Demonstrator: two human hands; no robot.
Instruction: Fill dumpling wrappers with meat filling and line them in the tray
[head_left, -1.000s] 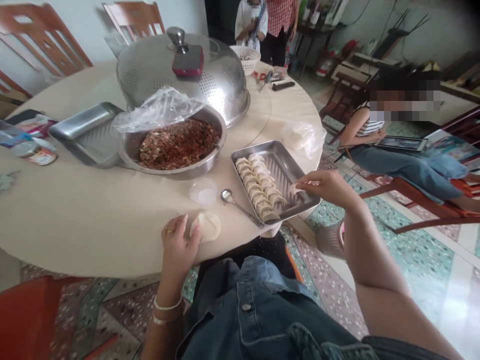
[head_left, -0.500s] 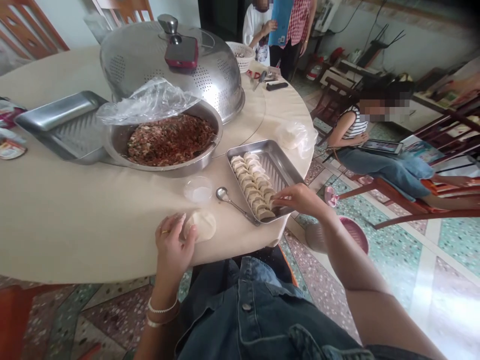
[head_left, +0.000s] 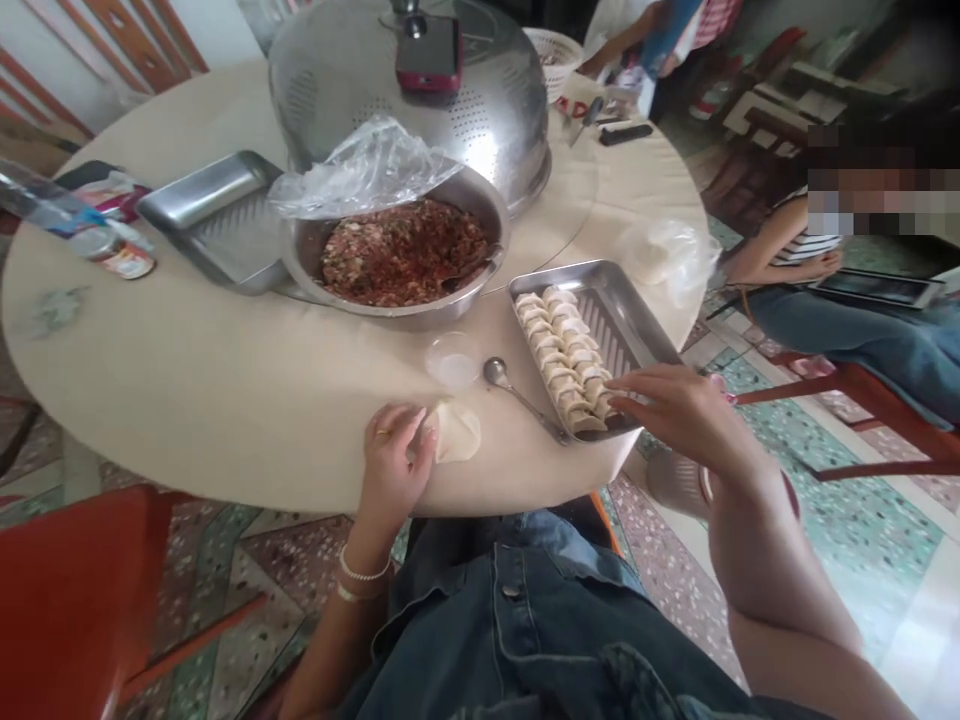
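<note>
A round, pale dumpling wrapper (head_left: pixel 459 432) lies near the table's front edge. My left hand (head_left: pixel 397 450) is at its left rim, thumb and fingertips drawn close together on the dough. Over the right side of a metal tray (head_left: pixel 651 335), my right hand (head_left: pixel 679 405) reaches in with fingers stretched out. Its fingertips touch or nearly touch the front end of the right-hand row of folded dumplings (head_left: pixel 566 350); the contact is partly hidden. Between wrapper and tray rests a metal spoon (head_left: pixel 517 392). Behind the wrapper is a small clear dish (head_left: pixel 453 362) with whitish contents.
A large metal bowl of minced filling (head_left: pixel 405 255), partly under plastic wrap (head_left: pixel 367 170), stands behind the dish. Beyond it is a perforated metal dome (head_left: pixel 480 110) with a phone (head_left: pixel 429 55) on top. Another metal tray (head_left: pixel 225 225) is at left. A person sits at right.
The view has swung left, shifting everything rightward in the picture. My left thumb and fingers have drawn closer together at the wrapper's rim. My right hand stays by the end dumplings.
</note>
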